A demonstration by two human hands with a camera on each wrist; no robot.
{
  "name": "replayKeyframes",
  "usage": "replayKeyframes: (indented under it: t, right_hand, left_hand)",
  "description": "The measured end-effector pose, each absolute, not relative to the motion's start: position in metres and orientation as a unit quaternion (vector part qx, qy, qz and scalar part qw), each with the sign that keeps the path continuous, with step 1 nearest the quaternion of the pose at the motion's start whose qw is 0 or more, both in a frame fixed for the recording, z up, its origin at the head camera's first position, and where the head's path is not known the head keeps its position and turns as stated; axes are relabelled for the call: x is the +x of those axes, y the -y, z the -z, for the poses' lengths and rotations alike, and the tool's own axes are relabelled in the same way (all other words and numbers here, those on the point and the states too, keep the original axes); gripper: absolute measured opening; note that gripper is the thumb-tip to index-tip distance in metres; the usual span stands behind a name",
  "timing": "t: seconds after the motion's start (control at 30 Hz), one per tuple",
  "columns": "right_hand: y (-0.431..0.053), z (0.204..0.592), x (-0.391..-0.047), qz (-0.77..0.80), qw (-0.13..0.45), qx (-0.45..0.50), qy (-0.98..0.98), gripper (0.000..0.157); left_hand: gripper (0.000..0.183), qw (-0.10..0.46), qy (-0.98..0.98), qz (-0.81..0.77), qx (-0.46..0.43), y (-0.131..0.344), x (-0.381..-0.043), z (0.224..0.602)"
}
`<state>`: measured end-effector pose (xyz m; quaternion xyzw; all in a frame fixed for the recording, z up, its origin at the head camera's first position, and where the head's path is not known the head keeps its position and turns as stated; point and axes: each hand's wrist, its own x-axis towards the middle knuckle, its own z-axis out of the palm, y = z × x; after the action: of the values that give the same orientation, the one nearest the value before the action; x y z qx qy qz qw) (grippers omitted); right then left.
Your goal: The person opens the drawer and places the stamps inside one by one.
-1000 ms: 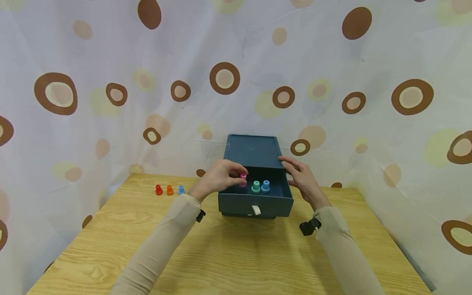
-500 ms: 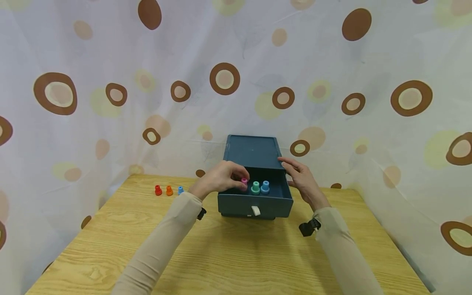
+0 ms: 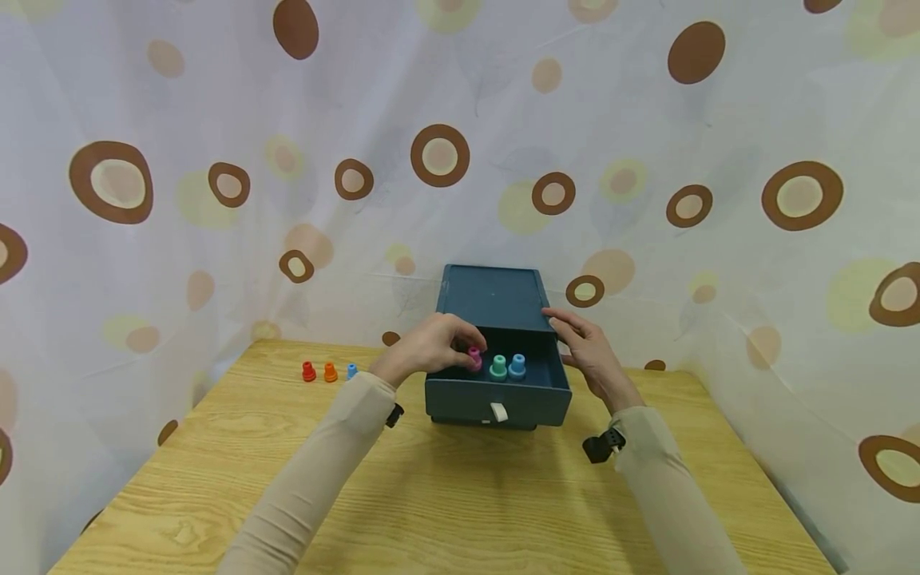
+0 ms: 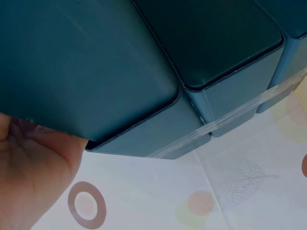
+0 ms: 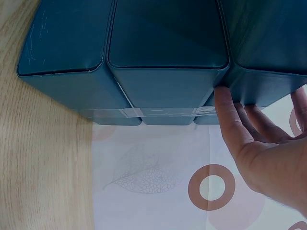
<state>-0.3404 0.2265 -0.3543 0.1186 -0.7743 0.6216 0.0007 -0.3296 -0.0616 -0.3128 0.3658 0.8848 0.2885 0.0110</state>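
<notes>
In the head view a dark blue drawer cabinet [image 3: 493, 297] stands at the back of the table, its top drawer [image 3: 467, 399] pulled out. My left hand [image 3: 431, 350] reaches over the drawer's left side, thumb and fingers around a small pink stepped peg [image 3: 474, 359] inside. A green peg [image 3: 499, 367] and a light blue peg [image 3: 517, 366] stand upright to its right. My right hand [image 3: 591, 351] rests its fingers against the cabinet's right side; the right wrist view shows its fingers [image 5: 225, 108] fairly straight there. In the left wrist view the cabinet hides the left fingertips.
On the table [image 3: 402, 495], left of the cabinet, a red peg [image 3: 308, 371], an orange peg [image 3: 330, 372] and a blue peg [image 3: 351, 371] stand in a row. A white handle [image 3: 499, 412] sticks out from the drawer front. A patterned curtain [image 3: 374, 255] hangs behind the table.
My left hand has shifted slightly right and lowered the pink peg a little inside the drawer; more of the peg shows now. My right hand has stayed against the cabinet.
</notes>
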Motion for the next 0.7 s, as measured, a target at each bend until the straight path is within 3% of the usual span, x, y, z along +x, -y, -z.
replayKeyframes:
  t: [0.4, 0.7]
  right_hand:
    - [-0.227, 0.355, -0.341, -0.625, 0.002, 0.118, 0.772, 0.054]
    - [-0.228, 0.356, -0.343, -0.624, 0.0, 0.115, 0.773, 0.055]
  left_hand:
    - [0.031, 0.016, -0.869, -0.343, 0.355, 0.065, -0.33, 0.313]
    - [0.019, -0.071, -0.821, -0.425, 0.374, 0.073, -0.323, 0.316]
